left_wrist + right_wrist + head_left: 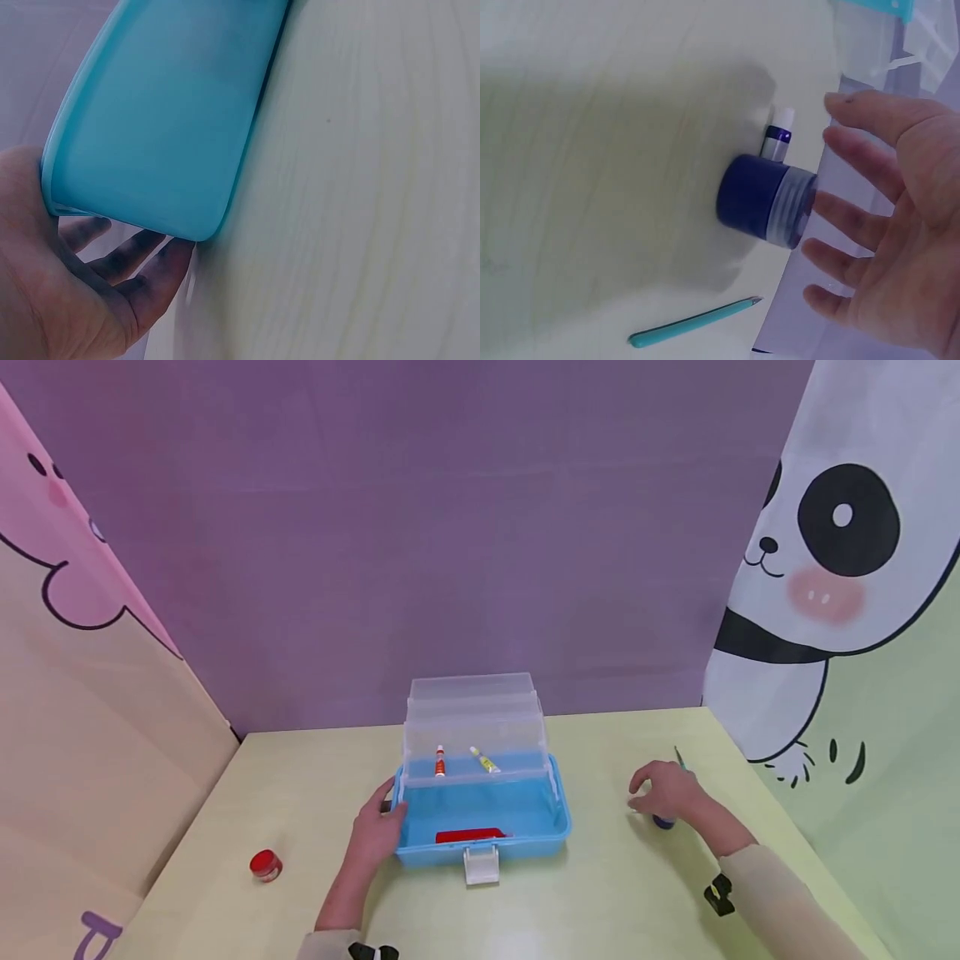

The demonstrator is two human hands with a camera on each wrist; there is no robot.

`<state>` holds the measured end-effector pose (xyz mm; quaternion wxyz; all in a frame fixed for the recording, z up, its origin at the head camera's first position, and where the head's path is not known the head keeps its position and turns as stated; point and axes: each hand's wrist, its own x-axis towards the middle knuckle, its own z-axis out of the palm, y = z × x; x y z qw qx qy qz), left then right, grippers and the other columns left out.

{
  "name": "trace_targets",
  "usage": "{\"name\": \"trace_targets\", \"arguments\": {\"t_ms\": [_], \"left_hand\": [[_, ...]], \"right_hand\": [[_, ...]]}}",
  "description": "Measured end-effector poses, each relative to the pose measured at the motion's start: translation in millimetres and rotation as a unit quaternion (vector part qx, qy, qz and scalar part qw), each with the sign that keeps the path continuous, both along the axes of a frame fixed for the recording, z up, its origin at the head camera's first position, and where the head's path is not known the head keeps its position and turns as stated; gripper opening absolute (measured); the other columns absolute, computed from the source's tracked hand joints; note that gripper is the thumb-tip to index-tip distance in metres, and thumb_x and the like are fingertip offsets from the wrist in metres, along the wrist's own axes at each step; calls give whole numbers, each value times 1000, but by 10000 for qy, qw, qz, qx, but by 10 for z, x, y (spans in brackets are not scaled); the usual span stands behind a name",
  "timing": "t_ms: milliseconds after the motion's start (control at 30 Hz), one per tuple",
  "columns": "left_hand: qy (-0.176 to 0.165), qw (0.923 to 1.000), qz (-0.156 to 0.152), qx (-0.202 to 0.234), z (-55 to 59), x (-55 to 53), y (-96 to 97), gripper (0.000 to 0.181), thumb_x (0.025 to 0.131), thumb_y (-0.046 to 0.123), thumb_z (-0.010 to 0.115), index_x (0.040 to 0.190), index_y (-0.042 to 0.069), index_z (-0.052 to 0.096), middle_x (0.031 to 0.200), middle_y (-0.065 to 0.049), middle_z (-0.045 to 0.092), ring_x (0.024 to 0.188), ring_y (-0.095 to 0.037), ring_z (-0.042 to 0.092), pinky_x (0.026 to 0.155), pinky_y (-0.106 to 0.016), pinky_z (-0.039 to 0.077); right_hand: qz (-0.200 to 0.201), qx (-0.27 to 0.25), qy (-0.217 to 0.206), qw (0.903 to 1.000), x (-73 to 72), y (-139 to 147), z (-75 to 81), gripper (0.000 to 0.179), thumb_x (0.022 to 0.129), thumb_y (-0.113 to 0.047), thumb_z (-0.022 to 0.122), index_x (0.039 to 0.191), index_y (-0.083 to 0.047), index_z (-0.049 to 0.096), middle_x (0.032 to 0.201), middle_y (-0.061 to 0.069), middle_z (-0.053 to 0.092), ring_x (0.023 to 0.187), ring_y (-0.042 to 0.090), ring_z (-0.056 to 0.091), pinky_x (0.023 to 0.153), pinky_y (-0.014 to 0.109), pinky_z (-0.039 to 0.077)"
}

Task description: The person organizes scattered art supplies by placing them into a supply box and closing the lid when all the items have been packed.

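Observation:
A light blue storage box stands with its clear lid and trays raised at the back. My left hand grips its left end, thumb at the rim and fingers against the outer wall. Inside lies a red tube; a small red tube and a small yellow tube show in the clear tray. My right hand hovers, fingers spread, by a dark blue jar. Beside that jar are a small white-capped tube and a slim teal tool with a pointed metal tip.
A small jar with a red lid stands on the pale wooden table, left of the box. A purple backdrop rises behind the table. A white latch hangs at the box's front.

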<state>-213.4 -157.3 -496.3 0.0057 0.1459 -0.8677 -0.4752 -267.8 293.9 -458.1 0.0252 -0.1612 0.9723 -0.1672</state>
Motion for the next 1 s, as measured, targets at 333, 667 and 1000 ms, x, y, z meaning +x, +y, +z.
{"name": "trace_targets", "arguments": {"t_ms": [333, 667, 1000], "left_hand": [[-23, 10000, -17, 59, -11, 33, 21, 59, 101, 28, 49, 154, 14, 27, 135, -27, 46, 118, -46, 48, 89, -57, 49], [-12, 10000, 23, 91, -3, 37, 34, 58, 101, 26, 48, 154, 12, 28, 135, -27, 46, 118, -45, 48, 92, -58, 46], [-9, 10000, -1, 40, 1, 40, 6, 58, 101, 27, 49, 154, 13, 28, 135, -27, 46, 118, -46, 49, 90, -58, 48]], "right_hand": [[-27, 1018, 253, 9945, 26, 54, -32, 10, 73, -22, 80, 80, -22, 74, 94, 5, 67, 90, 38, 56, 75, 61, 44], [168, 1300, 350, 9907, 15, 62, -73, 9, 74, -14, 78, 79, -22, 76, 86, 0, 66, 86, 37, 55, 72, 58, 45], [650, 1087, 1013, 9868, -72, 36, -217, 10, 73, -16, 80, 73, -23, 74, 87, -1, 64, 90, 34, 57, 65, 49, 51]]}}
